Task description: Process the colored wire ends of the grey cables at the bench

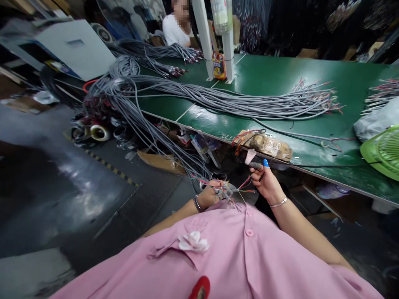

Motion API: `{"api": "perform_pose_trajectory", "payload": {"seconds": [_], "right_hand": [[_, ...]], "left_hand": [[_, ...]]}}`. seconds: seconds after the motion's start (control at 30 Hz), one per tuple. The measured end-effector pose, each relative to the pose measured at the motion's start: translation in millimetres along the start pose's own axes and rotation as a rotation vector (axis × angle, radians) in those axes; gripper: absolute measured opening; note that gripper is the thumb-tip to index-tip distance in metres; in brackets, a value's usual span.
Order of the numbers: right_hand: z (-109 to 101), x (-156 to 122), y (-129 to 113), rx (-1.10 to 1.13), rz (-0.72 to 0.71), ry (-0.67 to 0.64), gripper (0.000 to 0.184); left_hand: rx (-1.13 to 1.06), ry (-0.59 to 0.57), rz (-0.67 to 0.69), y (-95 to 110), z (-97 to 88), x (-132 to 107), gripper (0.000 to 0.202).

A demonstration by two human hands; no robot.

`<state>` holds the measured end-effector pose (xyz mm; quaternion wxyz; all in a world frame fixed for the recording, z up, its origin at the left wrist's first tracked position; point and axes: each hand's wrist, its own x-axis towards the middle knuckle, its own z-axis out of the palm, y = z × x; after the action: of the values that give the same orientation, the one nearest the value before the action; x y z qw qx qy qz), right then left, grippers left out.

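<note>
Just in front of the pink buttoned shirt (pixel 218 257), a bunch of thin, round, grey-sheathed cable ends (pixel 231 192) sits in the left hand (pixel 207 197), with bare-ended-looking or insulated fine coloured wires (pixel 247 191) in red, green and orange fanning out of them; the tips are too small to tell. Each end should be light, the sheath bendy yet springy and fairly smooth, so loose ones may slide in a bunch. The coloured wires look soft and easily bent or nicked; the grey sheath just behind the split is the better place to hold. The long tail adds drag, since the grey cables run from near this hand up to the table.

The left hand is closed around the bunch. The right hand (pixel 268 182), beside it and slightly farther forward, has its lower fingers curled and its thumb raised under a bright blue covering (pixel 265 162). A red wire reaches close to its fingertips, but whether they pinch it I cannot tell.

Beyond, on the front edge of the green table (pixel 274 77), lies a lumpy tan block wrapped in clear film (pixel 271 147). Behind it a thick bundle of long grey cables (pixel 233 101) stretches across the top, its split ends toward the right. Farthest off is a person in a white top (pixel 176 31).
</note>
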<state>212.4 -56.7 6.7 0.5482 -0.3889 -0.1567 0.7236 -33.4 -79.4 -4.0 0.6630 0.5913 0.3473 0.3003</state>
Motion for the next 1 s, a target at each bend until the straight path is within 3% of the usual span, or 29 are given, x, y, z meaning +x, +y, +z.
{"api": "perform_pose_trajectory", "payload": {"seconds": [0.13,0.27,0.47,0.57,0.67,0.87,0.93,1.0], "right_hand": [[0,-16,-4,-0.231,-0.188,0.022,0.036],[-2,-37,-11,-0.561,-0.361,0.046,0.026],[23,-55,-8,-0.945,-0.459,-0.234,0.026],[43,-53,3,-0.999,-0.477,-0.286,0.025],[55,-49,13,-1.034,-0.542,-0.219,0.02],[44,-48,25,-0.862,-0.458,-0.174,0.02],[38,-48,25,-0.805,-0.46,-0.171,0.02],[33,-47,24,-0.767,-0.476,-0.163,0.019]], "left_hand": [[-0.008,0.001,0.035,5,-0.2,11,0.042],[-0.182,0.054,0.014,13,-6.3,20,0.05],[-0.39,-0.004,-0.081,30,-0.1,18,0.068],[-0.356,0.015,-0.077,30,15.3,18,0.061],[-0.297,0.039,-0.076,26,26.8,17,0.056],[-0.303,-0.083,-0.081,28,16.3,10,0.05],[-0.351,-0.015,-0.044,27,6.7,8,0.046],[-0.409,0.146,0.019,25,-2.8,8,0.044]]}}
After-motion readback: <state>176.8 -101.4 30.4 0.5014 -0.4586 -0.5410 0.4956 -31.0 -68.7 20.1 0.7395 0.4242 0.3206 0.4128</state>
